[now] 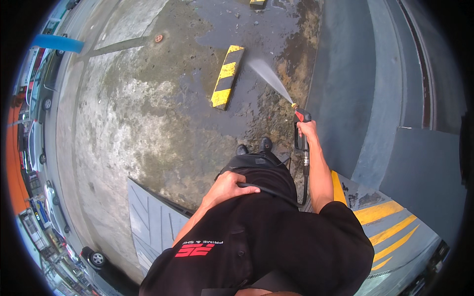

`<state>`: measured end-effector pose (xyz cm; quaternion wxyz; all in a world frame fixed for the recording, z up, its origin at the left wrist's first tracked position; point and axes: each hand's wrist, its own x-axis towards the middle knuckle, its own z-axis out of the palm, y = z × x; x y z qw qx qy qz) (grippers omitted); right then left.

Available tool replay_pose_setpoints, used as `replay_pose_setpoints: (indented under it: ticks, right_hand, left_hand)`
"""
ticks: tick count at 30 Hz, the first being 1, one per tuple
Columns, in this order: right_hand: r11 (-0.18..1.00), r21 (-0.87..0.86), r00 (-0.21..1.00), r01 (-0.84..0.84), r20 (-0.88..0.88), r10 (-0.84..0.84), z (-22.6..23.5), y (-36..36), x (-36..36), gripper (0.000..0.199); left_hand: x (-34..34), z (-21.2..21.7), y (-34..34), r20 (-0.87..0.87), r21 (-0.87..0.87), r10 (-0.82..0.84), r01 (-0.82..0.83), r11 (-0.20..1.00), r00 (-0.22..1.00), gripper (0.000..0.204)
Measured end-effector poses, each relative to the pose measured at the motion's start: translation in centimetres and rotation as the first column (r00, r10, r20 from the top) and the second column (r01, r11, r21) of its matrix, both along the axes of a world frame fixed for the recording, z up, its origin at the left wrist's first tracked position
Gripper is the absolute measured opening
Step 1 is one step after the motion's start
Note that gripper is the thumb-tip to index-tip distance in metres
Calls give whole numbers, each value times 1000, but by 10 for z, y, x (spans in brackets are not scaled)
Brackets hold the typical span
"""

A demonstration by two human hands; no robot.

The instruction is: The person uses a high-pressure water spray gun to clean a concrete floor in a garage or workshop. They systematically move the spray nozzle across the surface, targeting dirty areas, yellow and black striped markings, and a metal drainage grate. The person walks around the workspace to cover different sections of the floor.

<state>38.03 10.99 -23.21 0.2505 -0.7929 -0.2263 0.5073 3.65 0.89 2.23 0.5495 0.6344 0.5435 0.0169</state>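
Right hand [307,129] fingers clenched round the grip of the spray gun [300,132], arm extended; water jet [269,75] fans out beyond the gun toward the yellow-black striped wheel stop [226,77]. Left hand [228,187] grasps the black hose [269,191], nearer the body than the gun. Wet concrete [148,123] lies around the wheel stop.

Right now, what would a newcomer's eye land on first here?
The white water jet fanning from the spray gun in the right hand, hitting wet concrete near the yellow-and-black wheel stop. Then the left hand at the waist, its grip closed on the black hose.
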Motion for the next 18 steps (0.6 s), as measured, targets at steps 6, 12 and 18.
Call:
replay_pose_setpoints:
  ticks: [6,12,18]
  right_hand:
    - [999,13,997,-46,64,46,16,35,2,8]
    - [997,69,989,-40,146,29,35,41,0,9]
    - [998,-55,991,-36,129,43,44,-27,-7,11]
  left_hand:
    - [-2,5,-2,-12,-18,11,-12,1000,1000,58]
    - [-4,5,-2,62,18,-21,20,1000,998,56]
    - [-9,4,-1,68,0,-82,82,997,994,55]
